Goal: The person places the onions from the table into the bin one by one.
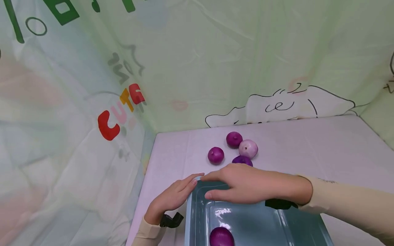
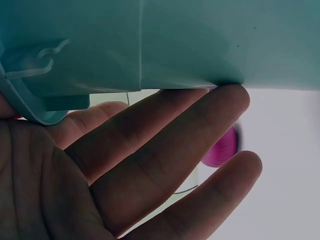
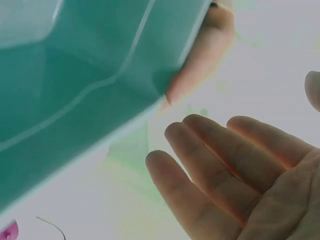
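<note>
A blue-green plastic bin [image 1: 246, 218] stands at the near side of the table, with one purple onion [image 1: 221, 236] on its floor. My left hand [image 1: 172, 196] lies along the outside of the bin's far left corner. In the left wrist view its fingers [image 2: 165, 165] are extended, and a fingertip presses the bin wall. My right hand [image 1: 243, 184] reaches across the bin's far end, fingertips close to the left hand's at the corner. The right wrist view shows its fingers [image 3: 225, 170] nearly straight and holding nothing, beside the bin wall.
Beyond the bin lie several onions: a purple one [image 1: 215, 155] on the left, another [image 1: 234, 139] at the back, a paler one [image 1: 248, 149], and one [image 1: 242, 160] partly hidden by my right hand. A printed curtain [image 1: 215, 68] hangs behind the table [image 1: 307, 150].
</note>
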A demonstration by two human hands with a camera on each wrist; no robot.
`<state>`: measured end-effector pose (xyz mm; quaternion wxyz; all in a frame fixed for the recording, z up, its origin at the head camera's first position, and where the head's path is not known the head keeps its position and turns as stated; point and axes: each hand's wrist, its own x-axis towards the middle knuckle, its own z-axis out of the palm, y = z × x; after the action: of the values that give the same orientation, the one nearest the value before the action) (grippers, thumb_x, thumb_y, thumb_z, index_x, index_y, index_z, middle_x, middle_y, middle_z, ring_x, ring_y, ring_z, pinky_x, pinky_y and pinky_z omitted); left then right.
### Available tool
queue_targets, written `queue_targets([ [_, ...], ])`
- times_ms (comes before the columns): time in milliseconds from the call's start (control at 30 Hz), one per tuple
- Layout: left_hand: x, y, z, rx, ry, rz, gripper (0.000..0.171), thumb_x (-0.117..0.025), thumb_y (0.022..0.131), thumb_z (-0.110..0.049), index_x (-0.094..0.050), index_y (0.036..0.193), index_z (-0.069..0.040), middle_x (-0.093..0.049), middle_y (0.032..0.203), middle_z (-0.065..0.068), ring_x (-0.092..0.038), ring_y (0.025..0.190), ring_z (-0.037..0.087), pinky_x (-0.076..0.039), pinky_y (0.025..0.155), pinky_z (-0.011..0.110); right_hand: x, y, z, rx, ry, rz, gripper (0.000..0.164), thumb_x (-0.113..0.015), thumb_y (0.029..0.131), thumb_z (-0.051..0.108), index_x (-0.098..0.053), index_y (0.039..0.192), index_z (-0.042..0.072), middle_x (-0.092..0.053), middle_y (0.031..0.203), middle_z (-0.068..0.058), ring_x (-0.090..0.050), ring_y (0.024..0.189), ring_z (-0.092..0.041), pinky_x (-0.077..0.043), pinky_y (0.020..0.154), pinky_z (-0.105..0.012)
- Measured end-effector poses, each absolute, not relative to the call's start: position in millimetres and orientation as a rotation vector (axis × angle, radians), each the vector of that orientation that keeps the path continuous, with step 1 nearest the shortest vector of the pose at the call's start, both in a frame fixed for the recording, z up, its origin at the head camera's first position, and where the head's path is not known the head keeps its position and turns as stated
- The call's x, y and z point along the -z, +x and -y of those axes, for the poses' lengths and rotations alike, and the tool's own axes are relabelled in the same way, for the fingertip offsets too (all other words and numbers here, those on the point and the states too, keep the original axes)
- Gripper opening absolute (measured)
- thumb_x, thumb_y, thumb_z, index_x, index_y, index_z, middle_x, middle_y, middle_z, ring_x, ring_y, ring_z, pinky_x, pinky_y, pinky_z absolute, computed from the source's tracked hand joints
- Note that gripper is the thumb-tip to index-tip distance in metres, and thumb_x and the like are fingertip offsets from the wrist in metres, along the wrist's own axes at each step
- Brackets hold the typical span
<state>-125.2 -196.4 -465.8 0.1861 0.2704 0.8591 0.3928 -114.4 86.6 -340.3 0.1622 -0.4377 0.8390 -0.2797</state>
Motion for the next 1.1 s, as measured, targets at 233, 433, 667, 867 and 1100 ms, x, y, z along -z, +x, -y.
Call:
queue_targets([
  [233,465.7,-126.0,195.0,-1.102,0.744,-2.405,0.047,-0.029,0.115,-0.040,-0.041,0.159,-0.028,-0.060,0.144,-0.008,-0.060,0.124,0.010,-0.047,0.106,0.046,323.6,-126.5,-109.7,0.895,-1.161,-2.509,0.065,-0.053,0.102,0.064,-0.062,0.146,0.018,-0.070,0.124,0.008,-0.067,0.107,-0.011,-0.055,0.095,-0.042],
  [433,465.5,-125.5,194.1,-1.101,0.743,-2.412,0.046,-0.031,0.116,-0.034,-0.042,0.159,-0.025,-0.059,0.147,0.003,-0.057,0.129,0.012,-0.044,0.109,0.047,312.1,-142.0,-133.5,0.986,-1.008,-2.581,0.059,-0.058,0.103,0.056,-0.060,0.148,0.018,-0.070,0.126,0.005,-0.068,0.102,-0.016,-0.058,0.084,-0.043],
  [667,466.6,-125.6,194.3,-1.100,0.759,-2.425,0.047,-0.030,0.116,-0.036,-0.042,0.159,-0.024,-0.061,0.145,0.004,-0.059,0.127,0.015,-0.043,0.110,0.048,301.4,-159.8,-161.8,1.036,-0.845,-2.679,0.058,-0.059,0.105,0.050,-0.053,0.154,0.020,-0.062,0.142,-0.008,-0.062,0.123,-0.037,-0.051,0.096,-0.061],
  [867,466.9,-125.5,194.8,-1.106,0.756,-2.430,0.048,-0.028,0.116,-0.039,-0.042,0.159,-0.023,-0.061,0.144,0.003,-0.058,0.127,0.012,-0.042,0.111,0.047,305.6,-182.7,-185.1,1.009,-0.729,-2.739,0.061,-0.056,0.106,0.048,-0.047,0.158,0.016,-0.063,0.140,-0.014,-0.059,0.127,-0.040,-0.047,0.099,-0.066],
  [1100,468.7,-124.7,195.6,-1.096,0.757,-2.444,0.050,-0.027,0.115,-0.044,-0.043,0.159,-0.026,-0.061,0.144,-0.003,-0.058,0.127,0.011,-0.043,0.111,0.046,321.8,-212.1,-213.0,0.976,-0.566,-2.800,0.068,-0.050,0.107,0.052,-0.043,0.159,0.008,-0.057,0.143,-0.025,-0.053,0.131,-0.047,-0.044,0.099,-0.069],
])
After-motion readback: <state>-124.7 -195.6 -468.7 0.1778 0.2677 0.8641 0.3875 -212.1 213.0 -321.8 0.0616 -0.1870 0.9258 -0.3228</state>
